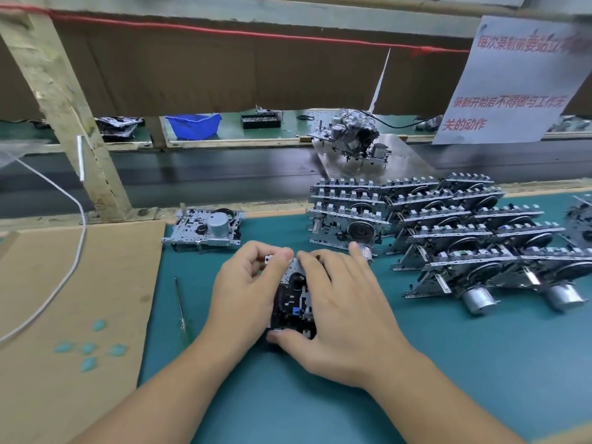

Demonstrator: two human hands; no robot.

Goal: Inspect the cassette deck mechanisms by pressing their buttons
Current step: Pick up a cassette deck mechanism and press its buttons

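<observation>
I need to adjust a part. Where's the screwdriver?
The screwdriver lies on the green mat, left of the left hand, beside the cardboard sheet.

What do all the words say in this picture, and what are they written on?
White paper sign, hanging top right, red writing:
Top line: "每次录制前要站立..." with the end blurred and cut off.
Lower lines: "录制开始后不得做与工作无关的动作"
Cassette deck mechanisms and the mechanism in the hands: no writing that can be read.

paper notice (pixel 512 81), upper right of frame | red Chinese print, top line blurred: 每次录制前要站立… | lower lines: 录制开始后不得做与工作无关的动作 | no other legible text
</observation>
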